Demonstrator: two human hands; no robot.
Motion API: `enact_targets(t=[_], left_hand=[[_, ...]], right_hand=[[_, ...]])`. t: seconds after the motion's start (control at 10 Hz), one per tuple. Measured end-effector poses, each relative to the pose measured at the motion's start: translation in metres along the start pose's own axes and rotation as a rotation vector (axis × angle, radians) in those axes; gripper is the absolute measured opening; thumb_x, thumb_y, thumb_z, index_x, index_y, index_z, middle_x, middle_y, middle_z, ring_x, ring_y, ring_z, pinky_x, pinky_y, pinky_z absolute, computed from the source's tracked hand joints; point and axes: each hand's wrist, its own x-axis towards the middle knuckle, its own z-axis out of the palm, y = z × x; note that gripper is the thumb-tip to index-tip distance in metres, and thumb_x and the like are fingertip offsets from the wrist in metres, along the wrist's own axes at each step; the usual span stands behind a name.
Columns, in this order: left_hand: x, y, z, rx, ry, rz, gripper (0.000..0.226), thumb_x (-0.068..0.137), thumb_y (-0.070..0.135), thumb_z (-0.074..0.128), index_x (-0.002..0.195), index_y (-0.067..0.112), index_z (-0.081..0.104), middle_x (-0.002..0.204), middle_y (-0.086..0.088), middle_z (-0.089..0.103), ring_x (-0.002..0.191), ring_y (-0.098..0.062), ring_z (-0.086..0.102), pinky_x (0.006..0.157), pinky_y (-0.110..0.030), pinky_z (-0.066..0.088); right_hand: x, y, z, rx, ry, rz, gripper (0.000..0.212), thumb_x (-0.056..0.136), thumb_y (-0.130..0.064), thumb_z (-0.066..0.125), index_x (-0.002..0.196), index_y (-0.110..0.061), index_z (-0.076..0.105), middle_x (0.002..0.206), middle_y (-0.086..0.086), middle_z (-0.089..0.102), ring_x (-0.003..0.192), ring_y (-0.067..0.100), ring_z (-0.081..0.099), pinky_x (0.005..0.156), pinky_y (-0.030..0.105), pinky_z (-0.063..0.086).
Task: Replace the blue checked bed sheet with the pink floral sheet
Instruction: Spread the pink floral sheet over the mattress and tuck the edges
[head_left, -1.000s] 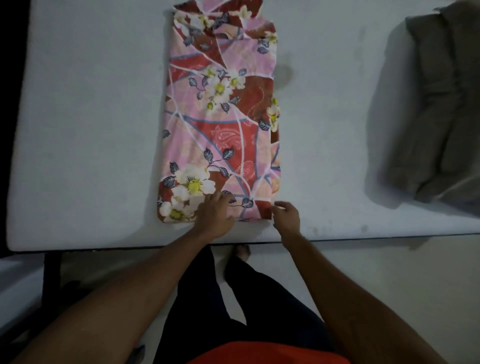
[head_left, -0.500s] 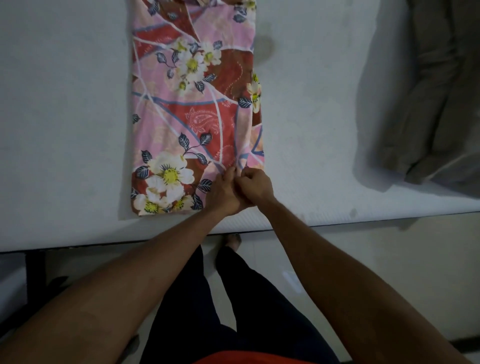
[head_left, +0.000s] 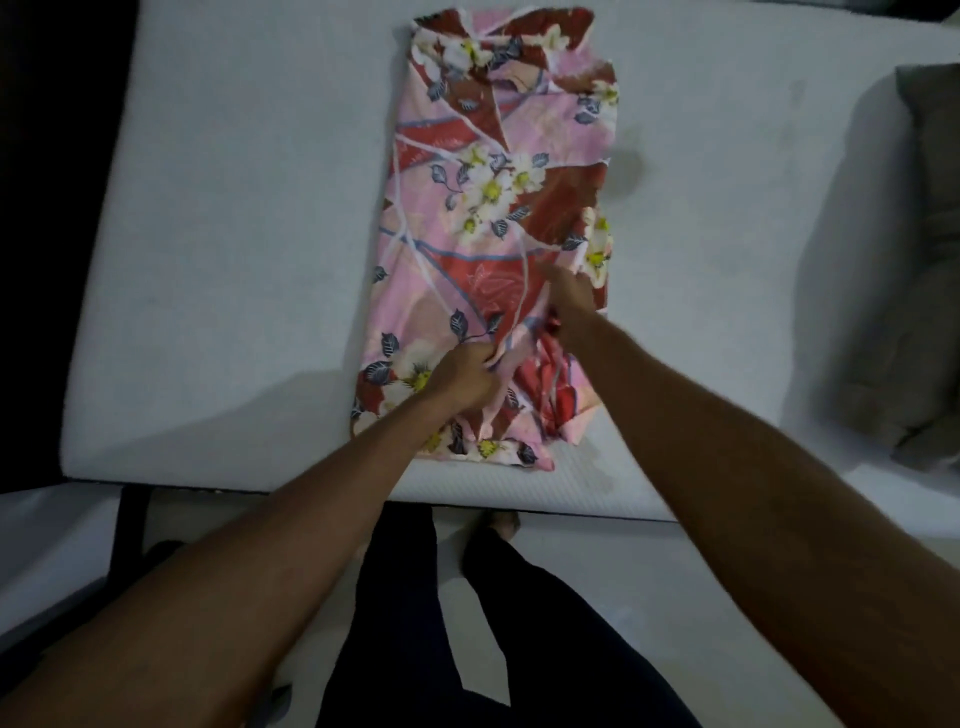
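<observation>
Left hand (head_left: 462, 375) pinches a top fold of the pink floral sheet (head_left: 488, 197). Right hand (head_left: 569, 304) is dug into the next layer; grip unclear, blurred. Sheet lies folded at the mattress (head_left: 234, 218) near edge, middle. Best to lift one layer and spread evenly. Blue checked sheet unseen; grey bundle (head_left: 924, 270) at right edge is cut off.

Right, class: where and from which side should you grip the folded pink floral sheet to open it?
On the pink floral sheet, probably the loose top layer at the near end, from the mattress edge nearest you. Folds there bunch up between the left hand and right hand, offering edges to pinch.
</observation>
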Motion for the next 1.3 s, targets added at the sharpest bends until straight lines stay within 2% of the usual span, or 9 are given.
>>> enact_targets(t=[0.1,0.2,0.3,0.4,0.5,0.6,0.7,0.9,1.3], left_hand=[[-0.008,-0.013,-0.038,-0.125,-0.019,-0.012,0.010,0.092,0.013,0.052,0.088,0.008,0.061,0.078,-0.006,0.058,0.079,-0.023,0.056,0.064,-0.035,0.042],[-0.018,-0.039,-0.088,-0.266,0.056,0.012,0.042,0.072,0.017,0.044,0.105,0.004,0.067,0.090,-0.009,0.065,0.082,-0.020,0.059,0.069,-0.032,0.046],[-0.031,-0.077,-0.145,-0.390,0.241,-0.044,0.043,0.079,0.006,0.051,0.119,0.005,0.068,0.104,-0.005,0.065,0.096,-0.016,0.059,0.075,-0.021,0.048],[-0.047,-0.145,-0.209,-0.370,0.471,-0.183,0.059,0.067,0.017,0.046,0.118,-0.003,0.067,0.111,-0.009,0.066,0.106,-0.023,0.061,0.091,-0.038,0.051],[-0.067,-0.225,-0.256,-0.254,0.555,-0.383,0.034,0.074,0.019,0.053,0.099,0.002,0.068,0.105,-0.020,0.071,0.099,-0.035,0.068,0.084,-0.043,0.055],[-0.092,-0.291,-0.276,-0.119,0.589,-0.601,0.008,0.085,0.015,0.060,0.092,0.011,0.061,0.111,-0.018,0.067,0.103,-0.036,0.063,0.078,-0.034,0.047],[-0.106,-0.335,-0.268,-0.128,0.520,-0.697,0.023,0.091,0.020,0.057,0.112,0.013,0.062,0.124,-0.016,0.063,0.113,-0.037,0.058,0.090,-0.034,0.046],[-0.088,-0.310,-0.230,-0.053,0.689,-0.409,0.009,0.086,0.022,0.059,0.086,0.014,0.062,0.097,-0.012,0.064,0.092,-0.033,0.062,0.074,-0.037,0.049],[-0.010,-0.178,-0.104,0.236,0.237,0.238,0.030,0.071,0.015,0.061,0.101,0.013,0.066,0.096,-0.008,0.061,0.089,-0.033,0.058,0.069,-0.039,0.051]], right_hand=[[0.033,-0.028,0.034,-0.002,0.046,-0.068,0.045,0.083,-0.026,0.068,0.124,-0.010,0.062,0.116,0.016,0.068,0.101,0.033,0.070,0.083,0.047,0.061],[0.026,-0.068,0.071,-0.097,-0.065,-0.175,0.041,0.095,-0.027,0.053,0.132,-0.010,0.057,0.110,0.006,0.062,0.084,0.017,0.064,0.072,0.032,0.058],[0.000,-0.094,0.150,-0.270,-0.154,-0.250,0.072,0.085,-0.054,0.070,0.143,-0.018,0.048,0.129,0.004,0.057,0.098,0.015,0.059,0.069,0.026,0.056],[-0.038,-0.113,0.262,-0.305,-0.308,-0.428,0.079,0.089,-0.056,0.043,0.156,-0.015,0.030,0.156,0.007,0.040,0.133,0.023,0.047,0.099,0.034,0.049],[-0.083,-0.113,0.353,-0.353,-0.488,-0.362,0.062,0.104,-0.038,0.039,0.158,-0.013,0.021,0.155,0.012,0.039,0.138,0.030,0.044,0.104,0.039,0.040],[-0.141,-0.085,0.426,-0.602,-0.616,-0.405,0.065,0.104,-0.022,0.052,0.160,-0.019,0.019,0.102,0.006,0.056,0.078,0.013,0.054,0.078,0.036,0.047],[-0.135,-0.034,0.452,-0.828,-0.659,-0.427,0.061,0.092,-0.028,0.071,0.147,-0.017,0.047,0.108,0.012,0.065,0.082,0.016,0.060,0.085,0.036,0.052],[-0.112,0.028,0.376,-1.020,-0.455,-0.658,0.031,0.094,-0.019,0.065,0.125,-0.018,0.069,0.129,0.008,0.065,0.109,0.022,0.066,0.084,0.024,0.050],[-0.066,0.056,0.091,-0.760,0.375,-0.475,0.033,0.082,-0.012,0.056,0.110,-0.010,0.073,0.110,0.020,0.070,0.096,0.036,0.066,0.087,0.046,0.056]])
